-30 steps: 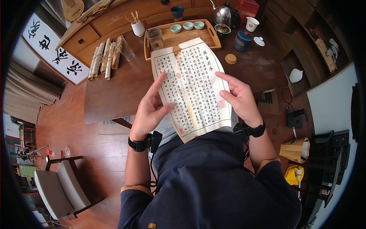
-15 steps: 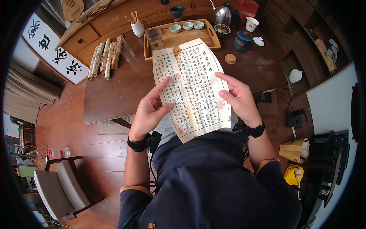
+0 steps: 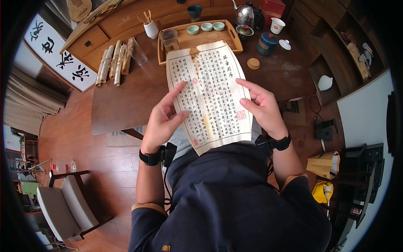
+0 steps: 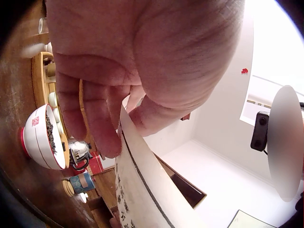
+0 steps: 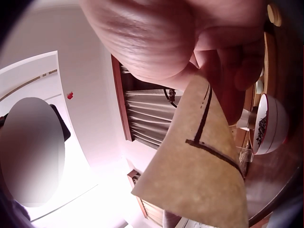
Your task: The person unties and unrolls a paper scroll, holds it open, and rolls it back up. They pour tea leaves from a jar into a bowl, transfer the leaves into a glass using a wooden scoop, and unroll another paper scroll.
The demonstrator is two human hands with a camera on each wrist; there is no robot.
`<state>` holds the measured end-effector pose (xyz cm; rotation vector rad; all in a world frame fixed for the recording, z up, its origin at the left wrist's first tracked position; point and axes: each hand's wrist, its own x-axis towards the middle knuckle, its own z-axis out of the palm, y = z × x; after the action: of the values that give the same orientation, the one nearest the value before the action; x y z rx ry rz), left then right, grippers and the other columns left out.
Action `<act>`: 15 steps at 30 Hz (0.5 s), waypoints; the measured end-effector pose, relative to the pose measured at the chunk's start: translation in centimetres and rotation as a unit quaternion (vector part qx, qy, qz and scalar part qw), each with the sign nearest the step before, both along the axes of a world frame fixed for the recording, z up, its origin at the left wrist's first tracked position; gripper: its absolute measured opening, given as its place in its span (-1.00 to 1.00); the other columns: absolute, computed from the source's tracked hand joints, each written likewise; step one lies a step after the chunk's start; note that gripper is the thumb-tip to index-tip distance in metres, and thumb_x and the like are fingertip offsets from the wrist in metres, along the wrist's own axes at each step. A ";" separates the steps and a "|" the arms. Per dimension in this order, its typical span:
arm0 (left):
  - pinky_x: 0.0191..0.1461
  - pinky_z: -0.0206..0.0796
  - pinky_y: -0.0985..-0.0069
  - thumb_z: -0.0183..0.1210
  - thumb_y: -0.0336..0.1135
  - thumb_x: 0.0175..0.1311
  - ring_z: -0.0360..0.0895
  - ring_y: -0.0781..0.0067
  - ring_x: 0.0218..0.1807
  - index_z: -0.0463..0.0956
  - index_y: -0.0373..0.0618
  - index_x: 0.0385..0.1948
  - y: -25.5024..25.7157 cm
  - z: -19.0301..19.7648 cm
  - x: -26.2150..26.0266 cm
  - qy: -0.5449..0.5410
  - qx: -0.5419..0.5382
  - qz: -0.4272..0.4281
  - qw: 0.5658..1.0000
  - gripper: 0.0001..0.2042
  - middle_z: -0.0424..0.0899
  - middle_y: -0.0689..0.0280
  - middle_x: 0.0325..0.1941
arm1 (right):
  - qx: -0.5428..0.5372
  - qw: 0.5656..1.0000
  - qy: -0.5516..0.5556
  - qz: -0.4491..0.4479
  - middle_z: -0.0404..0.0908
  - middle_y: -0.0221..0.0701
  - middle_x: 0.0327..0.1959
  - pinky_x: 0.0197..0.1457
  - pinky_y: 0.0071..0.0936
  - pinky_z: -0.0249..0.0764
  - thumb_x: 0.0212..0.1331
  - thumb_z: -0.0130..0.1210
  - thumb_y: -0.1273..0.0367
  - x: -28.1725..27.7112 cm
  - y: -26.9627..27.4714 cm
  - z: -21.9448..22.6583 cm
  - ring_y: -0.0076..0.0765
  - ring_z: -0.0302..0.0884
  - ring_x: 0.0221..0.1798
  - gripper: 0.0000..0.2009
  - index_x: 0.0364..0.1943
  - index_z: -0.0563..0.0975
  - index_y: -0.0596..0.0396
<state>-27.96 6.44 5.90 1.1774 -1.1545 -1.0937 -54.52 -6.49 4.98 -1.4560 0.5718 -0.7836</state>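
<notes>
A sheet of paper covered in columns of black handwritten characters, with red seals and brown stains, is held up in front of the lap. My left hand pinches its left edge between thumb and fingers, index finger extended along the sheet. The right hand grips the right edge in the same way. In the left wrist view the sheet's edge enters between the thumb and fingers of the left hand. A curled corner of the paper hangs below the right hand in the right wrist view.
On the table stand a wooden tray with green cups, a blue canister, a kettle and rolled scrolls. A white bowl of dark leaves shows in both wrist views. A chair stands at left.
The paper and both hands have shifted very slightly left in the head view. The left index finger moved down along the paper, then slightly back up. Both hands keep their hold.
</notes>
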 end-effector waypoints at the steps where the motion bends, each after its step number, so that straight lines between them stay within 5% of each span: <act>1: 0.27 0.39 0.52 0.13 -0.69 0.31 0.53 0.54 0.20 0.11 -0.26 0.51 0.0 0.0 -0.1 0.004 -0.001 0.001 1.000 -0.30 0.48 0.16 0.37 | 0.001 1.000 0.001 0.002 0.68 -0.36 -0.02 -0.02 -0.63 0.52 0.35 0.05 0.61 0.0 0.0 0.0 -0.67 0.58 -0.11 -0.50 0.38 0.38 0.24; 15: 0.29 0.38 0.51 0.15 -0.67 0.30 0.53 0.53 0.21 0.10 -0.28 0.51 0.2 -0.1 -0.2 0.015 -0.016 0.010 1.000 -0.29 0.49 0.16 0.35 | 0.012 1.000 0.002 0.022 0.68 -0.33 0.03 0.00 -0.63 0.51 0.35 0.02 0.63 -0.5 0.4 0.3 -0.66 0.59 -0.10 -0.49 0.41 0.35 0.23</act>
<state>-28.13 6.59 5.81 1.1416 -1.1314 -1.0700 -54.98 -6.10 5.28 -1.4435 0.5495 -0.7366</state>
